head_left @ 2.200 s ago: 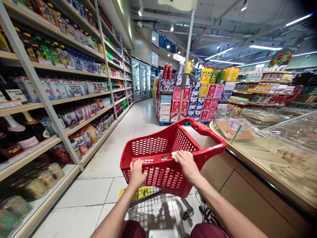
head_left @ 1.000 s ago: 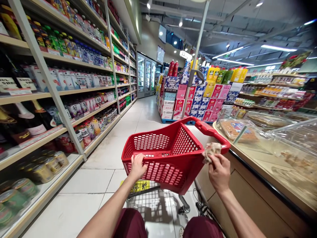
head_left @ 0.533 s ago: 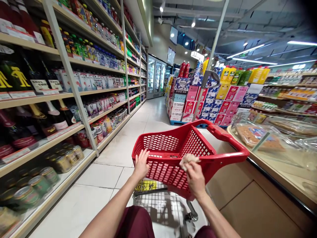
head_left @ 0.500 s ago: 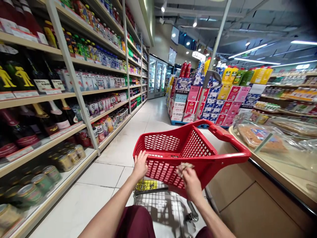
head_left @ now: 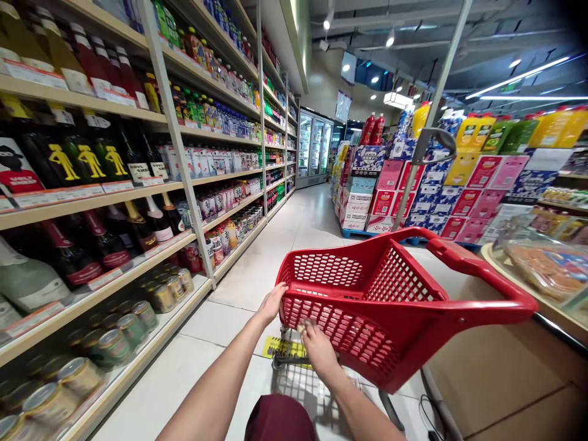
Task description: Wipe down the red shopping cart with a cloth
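Observation:
A red plastic shopping cart (head_left: 413, 334) stands in front of me, its perforated basket turned sideways and its handle to the right. My left hand (head_left: 272, 304) grips the basket's left end corner, fingers over the rim. Low on the near side wall, my right hand (head_left: 318, 348) is closed on a small crumpled pale cloth (head_left: 301, 329), mostly hidden by the fingers. The cloth lies against or very close to the perforated wall; exact contact cannot be told. Nothing shows in the visible part of the basket.
Shelves of bottles and cans (head_left: 133, 331) line the left side. Stacked drink cartons (head_left: 390, 190) stand behind the cart. On the right is a counter with packaged food (head_left: 546, 263). A yellow floor sign (head_left: 280, 347) lies under the cart; a black cable (head_left: 429, 410) is at lower right.
My right hand has moved the cloth left and down along the basket's near side. My left hand has shifted to the end corner. The view has turned left, and the cart appears farther right.

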{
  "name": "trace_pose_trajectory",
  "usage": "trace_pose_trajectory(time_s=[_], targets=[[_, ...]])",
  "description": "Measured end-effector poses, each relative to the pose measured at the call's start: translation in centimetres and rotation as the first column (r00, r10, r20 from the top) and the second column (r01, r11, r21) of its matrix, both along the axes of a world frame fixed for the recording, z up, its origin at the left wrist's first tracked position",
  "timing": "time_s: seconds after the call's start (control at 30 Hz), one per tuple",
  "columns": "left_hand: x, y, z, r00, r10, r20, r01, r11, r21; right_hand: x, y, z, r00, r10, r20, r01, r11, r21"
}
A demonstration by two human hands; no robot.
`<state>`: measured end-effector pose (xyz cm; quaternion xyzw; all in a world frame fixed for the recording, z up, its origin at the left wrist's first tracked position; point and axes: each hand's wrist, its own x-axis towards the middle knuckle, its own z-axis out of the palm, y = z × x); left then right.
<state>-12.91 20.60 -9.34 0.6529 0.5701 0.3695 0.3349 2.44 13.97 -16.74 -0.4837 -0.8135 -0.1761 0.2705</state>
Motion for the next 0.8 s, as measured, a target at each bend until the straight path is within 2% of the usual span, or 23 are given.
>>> trace_pose_trajectory(time_s=[0.07,0.23,0.37,0.43,0.57,0.63,0.8], targets=[[0.0,-0.2,-0.4,1.0,0.009,0.016,-0.009,1.0,0.004,0.4,-0.3,-0.5,1.0,0.029,0.004,-0.029,1.0,0.004],[0.6,-0.6,-0.8,1.0,0.015,0.017,-0.015,1.0,0.024,1.6,1.6,1.9,0.995,0.01,-0.096,0.002,0.993,0.117],[1.0,-1.8,-0.1,1.0,0.001,-0.027,0.0,1.0,0.024,3.3,0.6,-0.4,1.0,0.001,0.031,-0.002,0.999,0.046],[1.3,-2.2,0.5,0.998,-0.005,-0.064,0.006,1.0,0.02,4.4,-0.4,-0.6,0.999,0.013,0.052,-0.014,0.999,0.03],[3.2,-2.2,2.0,0.985,-0.001,-0.171,0.004,1.0,0.013,6.3,0.0,2.9,0.998,-0.035,-0.055,0.042,0.989,0.139],[4.9,-2.1,2.7,0.976,-0.025,-0.216,0.031,0.999,0.026,7.1,0.5,3.8,0.995,-0.055,-0.084,0.071,0.978,0.195],[8.2,-2.7,2.9,0.94,-0.164,-0.3,0.179,0.984,0.023,9.1,-1.0,0.3,0.998,-0.064,0.02,0.062,0.995,0.084]])
